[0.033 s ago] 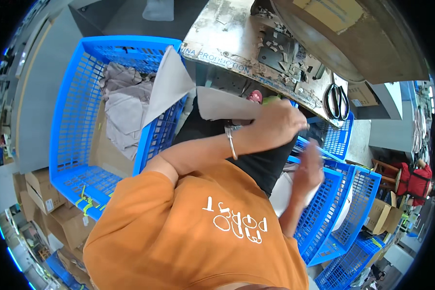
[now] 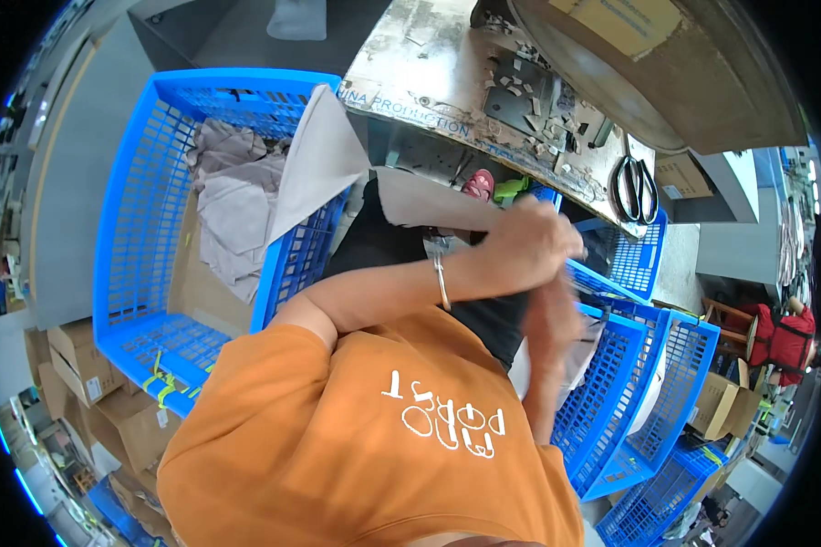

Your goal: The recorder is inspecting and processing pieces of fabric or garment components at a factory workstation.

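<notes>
In the head view, the right hand (image 2: 555,324) has just been brought in from the right, to just below the left hand (image 2: 534,242); whether the two touch cannot be told. By this, work at the near end of the grey strip (image 2: 424,196) seems to be shared between both hands. The left fingers are bent inward, and the strip is seen to run up to them, but how firmly they are closed on it is hidden. The right fingers are blurred; neither their opening nor any hold can be told.

The strip is stretched across the black-clad lap, smooth, matte and thin, with a rounded far corner. Beside that corner, a flat, pale triangular piece (image 2: 317,164) is draped over the rim of a blue basket (image 2: 237,78) of perforated plastic, in which limp, creased grey pieces (image 2: 237,205) are heaped. The worn tabletop (image 2: 401,55) is littered with small angular scraps (image 2: 520,87); black-handled scissors (image 2: 636,190) are laid at its edge.
</notes>
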`<act>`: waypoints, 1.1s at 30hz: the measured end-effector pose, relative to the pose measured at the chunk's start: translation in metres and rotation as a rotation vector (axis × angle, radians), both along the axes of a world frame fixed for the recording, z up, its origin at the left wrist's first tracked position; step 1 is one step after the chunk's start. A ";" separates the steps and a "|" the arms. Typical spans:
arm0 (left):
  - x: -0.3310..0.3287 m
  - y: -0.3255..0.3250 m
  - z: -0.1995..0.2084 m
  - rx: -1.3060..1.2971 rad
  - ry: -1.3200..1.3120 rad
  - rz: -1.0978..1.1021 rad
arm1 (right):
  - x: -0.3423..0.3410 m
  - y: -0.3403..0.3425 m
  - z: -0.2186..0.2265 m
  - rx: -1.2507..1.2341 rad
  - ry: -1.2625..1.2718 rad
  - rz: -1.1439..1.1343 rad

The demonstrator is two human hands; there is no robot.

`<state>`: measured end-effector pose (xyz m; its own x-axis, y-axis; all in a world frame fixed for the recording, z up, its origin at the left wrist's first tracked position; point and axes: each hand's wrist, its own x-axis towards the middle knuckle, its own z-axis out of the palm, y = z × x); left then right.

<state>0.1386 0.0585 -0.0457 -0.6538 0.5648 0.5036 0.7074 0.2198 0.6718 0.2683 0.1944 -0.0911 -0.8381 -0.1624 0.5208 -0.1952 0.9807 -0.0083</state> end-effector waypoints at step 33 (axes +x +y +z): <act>-0.116 -0.067 0.021 0.032 -0.544 -0.039 | -0.147 0.032 0.087 -0.815 -0.029 -0.112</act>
